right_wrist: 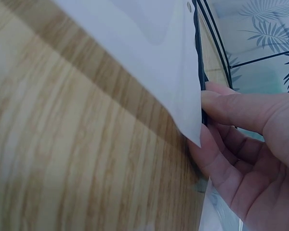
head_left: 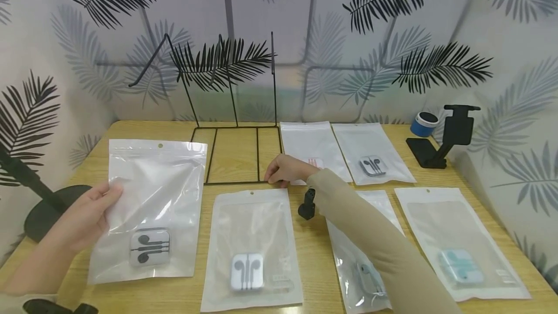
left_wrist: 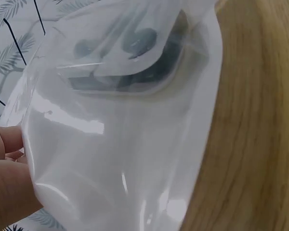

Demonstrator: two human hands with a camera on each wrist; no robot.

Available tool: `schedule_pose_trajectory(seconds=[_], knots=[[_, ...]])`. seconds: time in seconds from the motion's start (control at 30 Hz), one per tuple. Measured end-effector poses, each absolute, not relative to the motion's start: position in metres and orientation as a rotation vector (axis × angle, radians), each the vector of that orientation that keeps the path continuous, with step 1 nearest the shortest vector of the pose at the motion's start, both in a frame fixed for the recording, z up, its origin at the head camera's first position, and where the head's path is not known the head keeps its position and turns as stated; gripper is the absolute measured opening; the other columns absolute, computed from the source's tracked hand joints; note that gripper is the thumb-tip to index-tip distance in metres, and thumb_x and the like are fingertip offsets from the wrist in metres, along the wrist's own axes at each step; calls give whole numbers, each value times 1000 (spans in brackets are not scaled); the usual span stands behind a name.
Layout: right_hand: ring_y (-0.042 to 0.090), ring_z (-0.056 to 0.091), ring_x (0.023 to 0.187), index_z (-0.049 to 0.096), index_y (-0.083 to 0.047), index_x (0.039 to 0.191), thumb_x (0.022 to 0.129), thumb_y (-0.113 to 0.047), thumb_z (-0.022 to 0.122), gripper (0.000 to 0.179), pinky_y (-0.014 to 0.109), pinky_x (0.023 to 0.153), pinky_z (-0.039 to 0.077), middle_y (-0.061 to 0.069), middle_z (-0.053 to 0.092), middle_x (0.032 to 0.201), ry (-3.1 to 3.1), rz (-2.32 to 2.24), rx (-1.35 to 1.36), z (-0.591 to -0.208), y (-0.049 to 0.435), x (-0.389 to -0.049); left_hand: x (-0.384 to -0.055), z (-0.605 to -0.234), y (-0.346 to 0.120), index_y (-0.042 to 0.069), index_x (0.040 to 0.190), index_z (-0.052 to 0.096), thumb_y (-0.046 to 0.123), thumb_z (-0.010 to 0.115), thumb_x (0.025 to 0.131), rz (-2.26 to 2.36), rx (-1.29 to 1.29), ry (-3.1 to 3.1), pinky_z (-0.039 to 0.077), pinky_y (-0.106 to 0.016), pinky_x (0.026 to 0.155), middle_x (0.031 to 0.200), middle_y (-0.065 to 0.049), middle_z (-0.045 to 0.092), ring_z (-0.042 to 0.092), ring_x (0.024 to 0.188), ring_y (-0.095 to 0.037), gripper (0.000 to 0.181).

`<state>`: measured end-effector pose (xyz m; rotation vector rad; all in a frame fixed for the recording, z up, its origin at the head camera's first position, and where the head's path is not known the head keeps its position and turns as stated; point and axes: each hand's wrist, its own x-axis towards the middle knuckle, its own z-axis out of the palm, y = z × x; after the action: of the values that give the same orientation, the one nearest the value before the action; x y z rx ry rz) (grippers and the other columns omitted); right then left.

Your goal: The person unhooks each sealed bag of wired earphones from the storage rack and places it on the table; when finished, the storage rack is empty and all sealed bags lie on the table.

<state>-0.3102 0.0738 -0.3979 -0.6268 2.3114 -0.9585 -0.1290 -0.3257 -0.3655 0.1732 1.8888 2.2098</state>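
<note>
My left hand point(head_left: 89, 214) pinches the left edge of a zip bag point(head_left: 157, 193) and holds it up, tilted, its hang hole at the top. Inside that bag lies an earphone case point(head_left: 150, 247) with dark earphones, seen close in the left wrist view through the shiny plastic point(left_wrist: 120, 139). My right hand point(head_left: 289, 168) reaches across to the black wire rack point(head_left: 235, 182) and grips its front bar near the right corner. In the right wrist view, thumb and fingers point(right_wrist: 231, 108) close round the dark bar, right beside the corner of a white bag point(right_wrist: 149, 72).
Front and centre lies another bagged earphone set point(head_left: 250, 207). Several more bags, such as one with a blue case point(head_left: 436, 212), lie on the right, partly under my right sleeve. A black phone stand point(head_left: 457, 127) and a blue jar point(head_left: 423, 127) stand back right. Hooks point(head_left: 150, 62) jut from the rack.
</note>
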Motion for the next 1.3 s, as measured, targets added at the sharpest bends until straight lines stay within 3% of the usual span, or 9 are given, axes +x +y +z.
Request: schedule_pose_trajectory(seconds=[0.13,0.23,0.33,0.43,0.7,0.83,0.97,1.1,1.3], knots=[[18,60,73,72,-4,92,87,-1,62,11,30,59,55,4,66,86,2309,-953,-624,-397,74,-310,-132,-375,-328,17,124,44,25,40,100,2054,29,1932,48,-22,79,108,7,50,52,95,-5,25],[18,60,73,72,-4,92,87,-1,62,11,30,59,55,4,65,86,2308,-947,-625,-397,74,-310,-136,-379,-328,3,140,27,30,39,100,1834,-48,2046,50,-28,81,112,-2,52,55,96,-9,50],[18,60,74,72,-5,92,87,-2,62,11,30,59,55,4,66,86,2309,-948,-624,-397,74,-311,-138,-381,-328,-11,142,12,34,39,100,1551,-68,2221,50,-37,83,118,-16,51,57,99,-19,67],[18,60,74,72,-5,91,87,-2,62,11,30,59,55,4,66,86,2310,-949,-627,-398,74,-311,-139,-382,-331,-15,137,22,36,43,98,1338,-54,2357,51,-40,80,117,-21,53,57,98,-25,68],[18,60,73,72,-4,91,87,-2,63,11,30,59,55,4,66,85,2296,-952,-641,-397,72,-310,-137,-383,-333,-5,109,57,33,54,94,1078,-21,2475,51,-33,63,84,-6,57,53,74,-19,41],[18,60,74,72,-5,91,87,-2,63,10,30,59,55,4,66,85,2301,-950,-633,-396,71,-309,-135,-383,-333,3,83,55,29,56,93,987,7,2498,44,-29,52,66,-2,48,47,63,-17,27],[18,60,74,72,-5,91,87,-2,62,11,30,59,55,3,66,85,2304,-941,-638,-396,71,-309,-134,-384,-333,7,73,50,28,58,91,917,18,2527,43,-28,50,62,-2,48,48,59,-16,29],[17,60,74,72,-5,92,87,-2,62,11,30,59,54,3,66,85,2309,-935,-651,-397,71,-310,-138,-382,-335,4,76,53,26,61,89,841,2,2557,46,-29,51,64,-3,50,49,57,-16,27],[17,60,73,72,-5,92,88,-2,61,12,29,59,54,3,65,86,2330,-913,-644,-396,72,-308,-147,-370,-339,-10,101,57,24,57,92,746,-3,2671,50,-32,52,77,-8,57,53,58,-16,35]])
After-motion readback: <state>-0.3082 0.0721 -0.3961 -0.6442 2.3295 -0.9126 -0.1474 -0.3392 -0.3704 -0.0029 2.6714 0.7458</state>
